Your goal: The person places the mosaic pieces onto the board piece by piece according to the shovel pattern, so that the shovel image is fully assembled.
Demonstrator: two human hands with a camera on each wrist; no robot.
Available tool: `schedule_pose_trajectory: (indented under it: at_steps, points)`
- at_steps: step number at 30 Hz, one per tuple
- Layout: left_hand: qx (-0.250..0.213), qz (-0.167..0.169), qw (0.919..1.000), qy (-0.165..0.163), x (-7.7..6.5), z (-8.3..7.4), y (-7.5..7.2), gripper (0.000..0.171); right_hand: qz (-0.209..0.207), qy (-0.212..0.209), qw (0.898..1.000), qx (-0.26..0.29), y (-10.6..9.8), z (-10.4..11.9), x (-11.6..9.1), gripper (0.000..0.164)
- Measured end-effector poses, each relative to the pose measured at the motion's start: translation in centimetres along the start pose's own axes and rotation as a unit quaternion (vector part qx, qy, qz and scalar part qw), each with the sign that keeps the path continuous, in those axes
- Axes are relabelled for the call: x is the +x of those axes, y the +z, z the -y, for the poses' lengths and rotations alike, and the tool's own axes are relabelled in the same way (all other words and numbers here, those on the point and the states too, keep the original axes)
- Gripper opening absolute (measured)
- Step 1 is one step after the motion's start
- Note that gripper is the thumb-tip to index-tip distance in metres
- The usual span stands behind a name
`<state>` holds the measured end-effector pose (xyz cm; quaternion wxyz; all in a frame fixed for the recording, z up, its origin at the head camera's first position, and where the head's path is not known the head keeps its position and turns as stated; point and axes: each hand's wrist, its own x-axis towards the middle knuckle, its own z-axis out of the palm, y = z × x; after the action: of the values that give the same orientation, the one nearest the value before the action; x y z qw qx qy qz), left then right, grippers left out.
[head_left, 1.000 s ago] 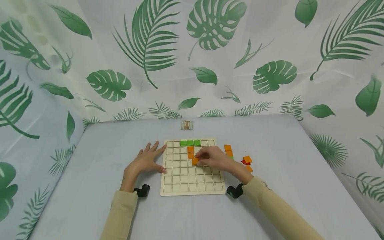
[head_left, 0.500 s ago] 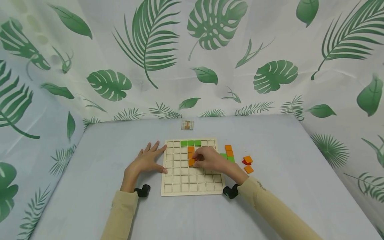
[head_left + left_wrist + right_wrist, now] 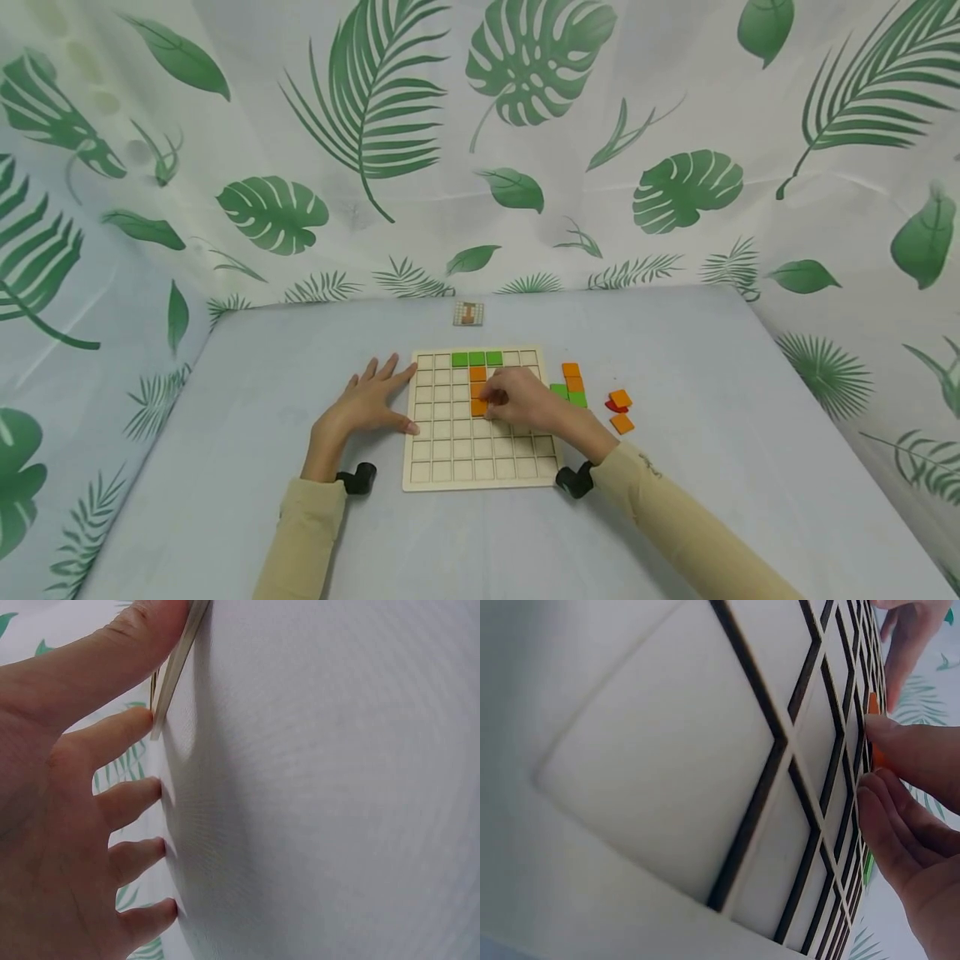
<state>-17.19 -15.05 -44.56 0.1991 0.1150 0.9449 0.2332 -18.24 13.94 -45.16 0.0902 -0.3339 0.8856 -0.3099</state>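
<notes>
A pale wooden grid board [image 3: 442, 450] lies on the table. Three green tiles [image 3: 477, 359] fill part of its top row, and a column of orange tiles [image 3: 477, 374] runs down below the middle one. My right hand [image 3: 525, 400] pinches the lowest orange tile [image 3: 477, 408] at its right edge, at a grid cell. From the right wrist, thumb and fingertips [image 3: 881, 727] hide most of that tile. My left hand [image 3: 367, 404] rests with spread fingers at the board's left edge, its thumb and index touching the edge [image 3: 178, 667].
Right of the board lie orange tiles [image 3: 572, 377] and green tiles [image 3: 577, 399]. Farther right are loose orange tiles [image 3: 622, 424] and a red piece [image 3: 615, 407] partly under one. A small pattern card [image 3: 468, 313] lies behind the board. A leaf-print curtain [image 3: 525, 250] backs the table.
My right hand has moved slightly left, bringing the tilted orange tile into line beneath the other orange tiles. Over the last half second it barely shifts. The left hand stays put.
</notes>
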Motion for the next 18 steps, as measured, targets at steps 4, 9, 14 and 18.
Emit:
schedule_pose_trajectory:
  at_steps: [4, 9, 14, 18]
  points:
    - [0.005, 0.0, 1.0, 0.0, 0.05, 0.12, 0.03, 0.108, 0.001, -0.005, 1.0, -0.004, 0.0, -0.12, 0.03, 0.016]
    - [0.005, -0.001, 1.0, 0.0, 0.03, 0.2, -0.02, 0.108, 0.004, -0.001, 1.0, -0.011, 0.0, -0.03, 0.11, 0.017]
    - [0.0, 0.0, 1.0, 0.001, -0.03, 0.13, -0.03, 0.108, 0.007, -0.006, 1.0, -0.016, -0.1, 0.0, -0.03, 0.019]
    - [0.0, 0.001, 1.0, 0.001, 0.02, 0.16, 0.06, 0.108, 0.01, -0.008, 1.0, -0.007, -0.32, -0.08, -0.22, 0.02]
